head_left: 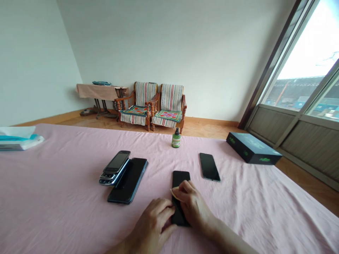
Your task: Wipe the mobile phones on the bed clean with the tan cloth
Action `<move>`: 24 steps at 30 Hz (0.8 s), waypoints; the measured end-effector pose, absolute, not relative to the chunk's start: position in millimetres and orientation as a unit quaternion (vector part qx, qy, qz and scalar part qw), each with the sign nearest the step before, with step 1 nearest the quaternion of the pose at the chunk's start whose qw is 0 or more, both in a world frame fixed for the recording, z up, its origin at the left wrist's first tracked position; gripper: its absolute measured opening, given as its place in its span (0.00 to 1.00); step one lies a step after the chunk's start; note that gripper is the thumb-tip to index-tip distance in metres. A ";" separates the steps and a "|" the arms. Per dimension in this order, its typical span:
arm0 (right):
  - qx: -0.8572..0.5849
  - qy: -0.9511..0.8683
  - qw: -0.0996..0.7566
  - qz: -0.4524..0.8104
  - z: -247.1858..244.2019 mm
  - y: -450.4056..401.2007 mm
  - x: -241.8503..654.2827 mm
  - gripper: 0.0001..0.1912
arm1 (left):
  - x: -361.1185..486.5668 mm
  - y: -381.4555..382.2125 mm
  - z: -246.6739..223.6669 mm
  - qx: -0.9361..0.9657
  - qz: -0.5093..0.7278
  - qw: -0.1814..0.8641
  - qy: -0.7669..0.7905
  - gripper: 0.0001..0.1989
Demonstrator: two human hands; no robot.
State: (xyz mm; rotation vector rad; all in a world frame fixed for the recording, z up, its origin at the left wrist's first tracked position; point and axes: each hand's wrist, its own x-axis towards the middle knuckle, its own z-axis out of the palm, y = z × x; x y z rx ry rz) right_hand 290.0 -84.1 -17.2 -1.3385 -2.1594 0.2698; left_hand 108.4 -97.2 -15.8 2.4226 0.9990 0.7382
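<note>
A black smartphone point(181, 180) lies flat on the pink cloth in front of me, screen up. My left hand point(156, 220) has its curled fingers and thumb against the phone's left edge, steadying it. Bunched in my right hand point(194, 204) is a small cream-coloured wiping cloth point(174, 193), pressed on the screen; most of it is hidden by the fingers. To the right, apart from both hands, rests another dark smartphone point(209, 167). Left of my hands there are stacked phones, with a small silver-edged phone point(118, 162) on top and a larger black phone point(132, 180) alongside.
A green spray bottle point(176, 138) stands at the far side of the pink-covered surface point(66, 194). A black box point(253, 148) sits at the far right, a tissue pack point(21, 141) at the left edge. Beyond are two wooden chairs point(169, 102) and a cloth-covered table point(97, 91).
</note>
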 end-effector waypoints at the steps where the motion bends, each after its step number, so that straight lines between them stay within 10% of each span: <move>1: -0.496 -0.813 0.285 0.109 -17.0 -89.9 290.2 0.17 | 108.7 -97.2 -15.2 0.870 0.264 0.209 0.359 0.22; 24: -0.506 -0.786 0.320 0.154 -21.7 -97.9 276.1 0.18 | 106.4 -90.6 -26.6 0.894 0.263 0.151 0.330 0.16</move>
